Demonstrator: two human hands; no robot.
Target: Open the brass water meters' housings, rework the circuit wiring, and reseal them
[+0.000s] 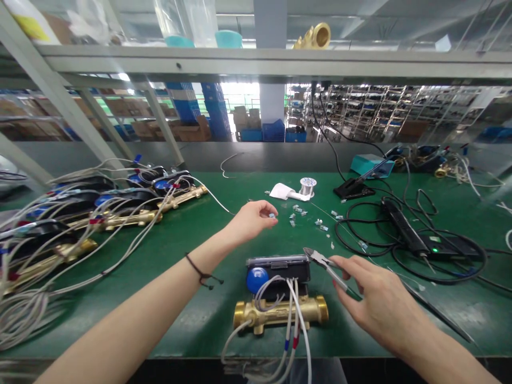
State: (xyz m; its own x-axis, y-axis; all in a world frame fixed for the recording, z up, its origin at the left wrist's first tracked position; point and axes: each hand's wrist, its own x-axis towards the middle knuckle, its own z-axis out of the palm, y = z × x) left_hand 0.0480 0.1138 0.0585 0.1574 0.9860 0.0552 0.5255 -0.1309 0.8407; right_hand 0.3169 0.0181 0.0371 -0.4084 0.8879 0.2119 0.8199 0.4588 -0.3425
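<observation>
My left hand is over the middle of the bench, thumb and fingers pinched on a small light-blue piece. My right hand grips diagonal cutters by the handles, their jaws pointing up and left. Just left of the cutters sits a brass meter body with threaded ends. On it are an open black housing, a round blue part and grey-white cables with red and blue bands. Beyond my left hand lie several small light-blue pieces.
Several similar brass meters with tangled cables crowd the left side. A solder spool stands at the back beside a white paper roll. Coiled black cords, a black handheld tool and a teal box occupy the right. A shelf beam crosses above.
</observation>
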